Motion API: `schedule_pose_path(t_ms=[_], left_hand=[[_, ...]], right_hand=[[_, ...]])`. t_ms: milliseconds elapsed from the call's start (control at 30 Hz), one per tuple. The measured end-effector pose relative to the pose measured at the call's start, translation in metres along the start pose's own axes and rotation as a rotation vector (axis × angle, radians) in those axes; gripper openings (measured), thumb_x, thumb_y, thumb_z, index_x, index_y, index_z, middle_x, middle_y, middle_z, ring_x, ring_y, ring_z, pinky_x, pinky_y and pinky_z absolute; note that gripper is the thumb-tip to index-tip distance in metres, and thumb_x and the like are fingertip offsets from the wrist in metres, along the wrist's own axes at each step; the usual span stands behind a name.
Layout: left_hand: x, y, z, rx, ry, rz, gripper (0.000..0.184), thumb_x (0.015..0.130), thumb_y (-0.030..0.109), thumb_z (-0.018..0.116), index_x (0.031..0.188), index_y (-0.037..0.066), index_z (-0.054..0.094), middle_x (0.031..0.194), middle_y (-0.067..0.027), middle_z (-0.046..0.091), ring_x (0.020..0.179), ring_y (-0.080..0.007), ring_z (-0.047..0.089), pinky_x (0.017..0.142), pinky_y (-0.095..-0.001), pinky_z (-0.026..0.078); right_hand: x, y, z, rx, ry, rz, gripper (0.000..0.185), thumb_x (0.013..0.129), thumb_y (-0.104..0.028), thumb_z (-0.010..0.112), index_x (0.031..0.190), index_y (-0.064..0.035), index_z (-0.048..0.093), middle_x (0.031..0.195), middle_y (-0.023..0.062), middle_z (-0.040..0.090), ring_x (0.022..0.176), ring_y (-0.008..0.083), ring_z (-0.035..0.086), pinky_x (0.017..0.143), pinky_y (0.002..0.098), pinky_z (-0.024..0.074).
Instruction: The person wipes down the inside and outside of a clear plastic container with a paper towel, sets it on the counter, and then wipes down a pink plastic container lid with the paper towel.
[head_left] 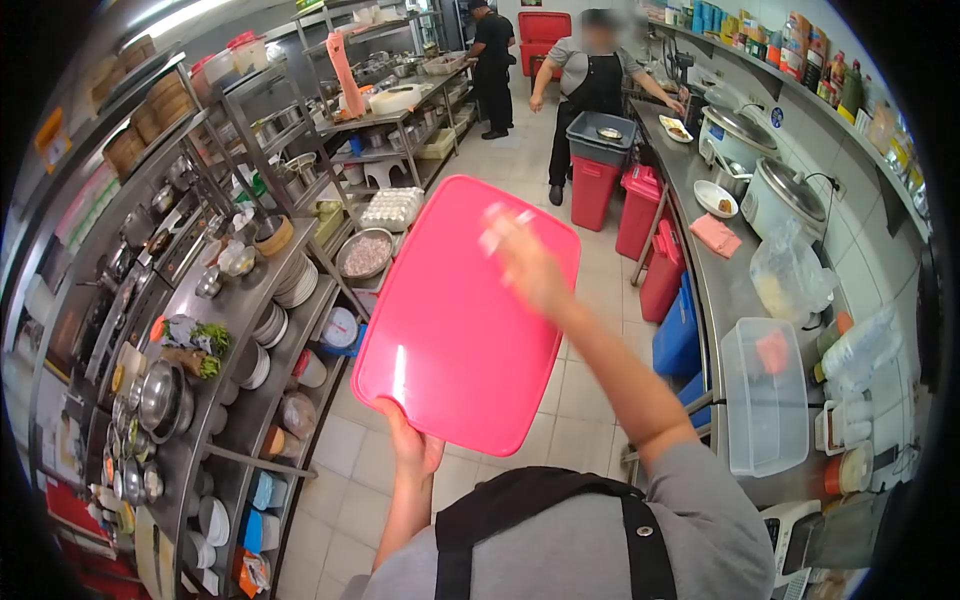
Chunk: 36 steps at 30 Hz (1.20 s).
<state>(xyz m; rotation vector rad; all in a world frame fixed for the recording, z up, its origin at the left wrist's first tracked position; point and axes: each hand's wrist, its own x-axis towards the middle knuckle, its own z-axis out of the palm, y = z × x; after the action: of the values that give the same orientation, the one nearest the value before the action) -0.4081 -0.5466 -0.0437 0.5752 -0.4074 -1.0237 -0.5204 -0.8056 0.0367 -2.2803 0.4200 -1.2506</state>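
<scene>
Head view: left hand point(412, 440) is clamped on the near left corner of the pink lid point(455, 320), thumb on the edge and the other fingers out of sight, probably underneath. Lid is up in the air over the floor, top face toward the wearer. Corner hold likely chosen to leave most of that face free for the other side.

Right hand point(530, 270) is over the lid's far part, blurred. Something pale at its fingertips, too smeared to name. Can't tell how wide those fingers are, or if they touch the lid.

Clear bin point(768, 420) sits on the right surface point(722, 285), beside the plastic bag point(790, 275). Blue bins point(675, 325) and red bins point(663, 275) are along that surface's aisle side, presumably for easy reach without blocking the walkway. Plates point(295, 282) are stacked on the shelf under the left surface point(205, 415), probably to save room.

Beyond the lid, left: metal bowl point(362, 275), egg trays point(392, 208) just behind.

Farther: grey tub point(600, 148) rests on a red bin, which works as a stand. Co-worker point(600, 75) beside it; another person point(492, 60) at the back.
</scene>
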Motion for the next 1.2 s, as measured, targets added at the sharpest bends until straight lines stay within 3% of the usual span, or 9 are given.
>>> schedule_pose_path(t_ms=[67, 133, 233, 400, 500, 700, 800, 933, 1200], left_hand=[[0.003, -0.002, 0.0, 0.042, -0.018, -0.01, 0.084, 0.094, 0.068, 0.028, 0.15, 0.006, 0.025, 0.15, -0.01, 0.039, 0.138, -0.0233, 0.039, 0.112, -0.0421, 0.037], [0.004, -0.005, 0.007, 0.111, -0.002, -0.007, 0.084, 0.095, 0.068, 0.027, 0.151, 0.005, 0.024, 0.15, -0.0097, 0.038, 0.138, -0.0232, 0.038, 0.111, -0.0423, 0.037], [-0.005, 0.003, 0.005, 0.207, -0.005, -0.043, 0.082, 0.096, 0.066, 0.027, 0.149, 0.003, 0.026, 0.148, -0.0122, 0.041, 0.133, -0.0256, 0.045, 0.108, -0.0428, 0.041], [-0.026, 0.006, -0.013, 0.142, 0.013, -0.02, 0.075, 0.099, 0.061, 0.031, 0.145, 0.002, 0.033, 0.143, -0.0156, 0.047, 0.128, -0.0294, 0.051, 0.105, -0.0448, 0.043], [-0.029, 0.014, -0.023, 0.121, 0.022, 0.036, 0.071, 0.101, 0.055, 0.033, 0.143, -0.001, 0.035, 0.14, -0.0165, 0.049, 0.126, -0.0292, 0.052, 0.104, -0.0434, 0.044], [-0.032, 0.051, -0.019, 0.281, 0.034, 0.242, 0.064, 0.101, 0.048, 0.043, 0.139, -0.004, 0.04, 0.133, -0.0166, 0.054, 0.119, -0.0274, 0.057, 0.098, -0.0399, 0.047], [-0.03, 0.066, -0.009, 0.41, 0.128, 0.249, 0.058, 0.101, 0.044, 0.047, 0.133, -0.005, 0.047, 0.125, -0.0157, 0.059, 0.11, -0.0247, 0.062, 0.093, -0.0372, 0.05], [-0.028, 0.06, 0.007, 0.51, 0.271, 0.265, 0.047, 0.102, 0.04, 0.048, 0.118, -0.003, 0.056, 0.109, -0.0123, 0.066, 0.093, -0.0191, 0.067, 0.082, -0.0308, 0.054], [-0.017, 0.081, -0.003, 0.286, 0.354, 0.405, 0.051, 0.103, 0.042, 0.046, 0.123, -0.004, 0.054, 0.114, -0.0128, 0.064, 0.1, -0.021, 0.066, 0.084, -0.0324, 0.054]], right_hand=[[-0.027, -0.048, 0.032, -0.163, -0.279, -0.366, 0.045, 0.09, -0.011, 0.053, 0.135, -0.0045, 0.052, 0.146, 0.0159, 0.044, 0.137, 0.0337, 0.04, 0.117, 0.0451, 0.0276], [-0.068, -0.104, 0.078, 0.057, -0.516, -0.192, 0.042, 0.1, -0.02, 0.048, 0.14, -0.0084, 0.048, 0.147, 0.0151, 0.044, 0.141, 0.0326, 0.034, 0.118, 0.0447, 0.0258], [-0.048, -0.075, 0.069, -0.004, -0.318, -0.493, 0.039, 0.101, -0.021, 0.047, 0.138, -0.0084, 0.05, 0.146, 0.0153, 0.044, 0.14, 0.0345, 0.037, 0.117, 0.045, 0.0269], [-0.001, -0.004, 0.026, -0.049, -0.079, -0.045, 0.048, 0.088, -0.004, 0.058, 0.136, -0.0046, 0.051, 0.142, 0.0184, 0.047, 0.137, 0.0329, 0.04, 0.117, 0.0422, 0.0288], [-0.008, 0.005, 0.015, -0.054, -0.14, -0.067, 0.042, 0.097, -0.008, 0.048, 0.139, -0.0052, 0.049, 0.143, 0.0195, 0.047, 0.137, 0.0338, 0.039, 0.117, 0.0413, 0.0281], [-0.016, 0.034, 0.011, -0.051, 0.071, 0.091, 0.038, 0.099, -0.013, 0.049, 0.136, -0.0048, 0.051, 0.128, 0.0181, 0.055, 0.119, 0.0335, 0.054, 0.101, 0.0395, 0.0437], [-0.02, 0.034, 0.008, -0.011, 0.06, 0.162, 0.037, 0.099, -0.018, 0.051, 0.133, -0.004, 0.054, 0.12, 0.0178, 0.057, 0.107, 0.0339, 0.059, 0.092, 0.0392, 0.0473], [-0.031, 0.058, 0.016, -0.035, 0.004, 0.231, 0.038, 0.099, -0.022, 0.052, 0.132, -0.0028, 0.054, 0.117, 0.0193, 0.057, 0.104, 0.0352, 0.06, 0.091, 0.0393, 0.0476], [-0.07, 0.04, 0.022, -0.058, -0.091, 0.401, 0.04, 0.099, -0.019, 0.05, 0.135, -0.0014, 0.05, 0.114, 0.0201, 0.057, 0.103, 0.0353, 0.06, 0.089, 0.0391, 0.0483]])
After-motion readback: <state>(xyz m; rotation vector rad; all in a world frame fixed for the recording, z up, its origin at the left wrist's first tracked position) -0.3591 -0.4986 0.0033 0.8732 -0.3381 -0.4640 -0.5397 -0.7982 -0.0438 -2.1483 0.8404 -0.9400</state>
